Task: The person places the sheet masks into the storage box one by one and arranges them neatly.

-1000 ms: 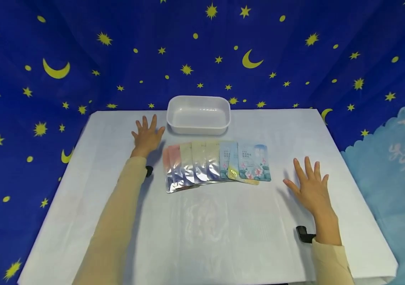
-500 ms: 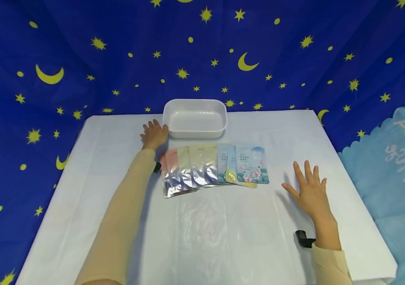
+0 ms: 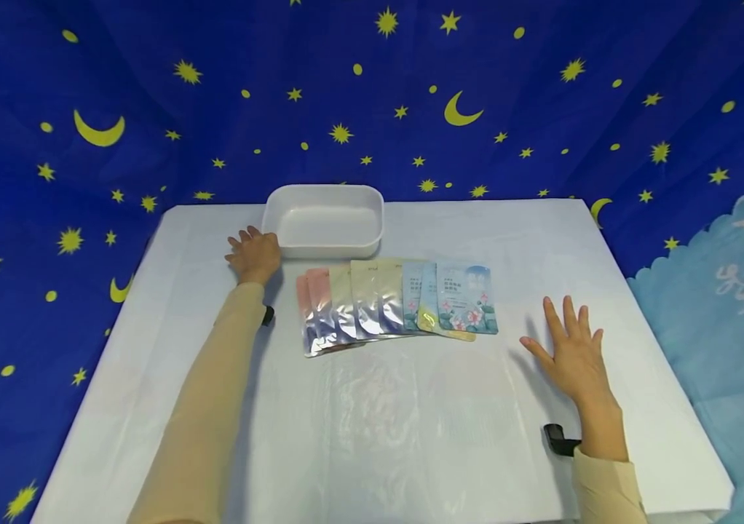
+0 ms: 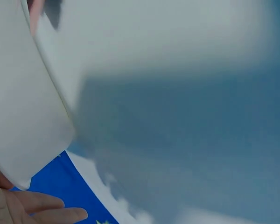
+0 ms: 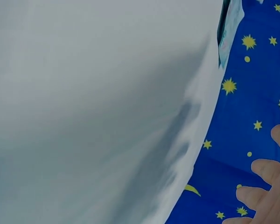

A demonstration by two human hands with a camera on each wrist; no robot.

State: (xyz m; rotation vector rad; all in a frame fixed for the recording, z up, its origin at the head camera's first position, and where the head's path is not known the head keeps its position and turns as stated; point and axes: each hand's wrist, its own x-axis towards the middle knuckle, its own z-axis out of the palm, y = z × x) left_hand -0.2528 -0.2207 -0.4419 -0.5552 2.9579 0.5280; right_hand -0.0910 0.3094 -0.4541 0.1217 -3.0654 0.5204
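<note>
At the front left corner of the white plastic tray [image 3: 333, 250], my left hand [image 3: 256, 256] pinches the rim. In the left wrist view the tray's wall [image 4: 28, 93] fills the left side. The hand [image 4: 25, 207] is at its corner, with a couple of fingers stretched out past it. My right hand [image 3: 575, 360] hovers over the right part of the table, fingers spread, holding nothing. Between the hands lies an overlapping row of flat sachets, like face mask packs: pink and silver [image 3: 322, 313], cream and silver [image 3: 367, 298], and blue with flowers [image 3: 467, 298].
A white cloth covers the table [image 3: 385, 429]. Behind it hangs a dark blue curtain [image 3: 247, 58] with yellow stars and moons. A light blue cloth [image 3: 726, 313] with lettering hangs at the right.
My left hand has gone to the tray's corner and then moved left, and the tray has slid left with it. The sachets and my right hand have stayed about where they were.
</note>
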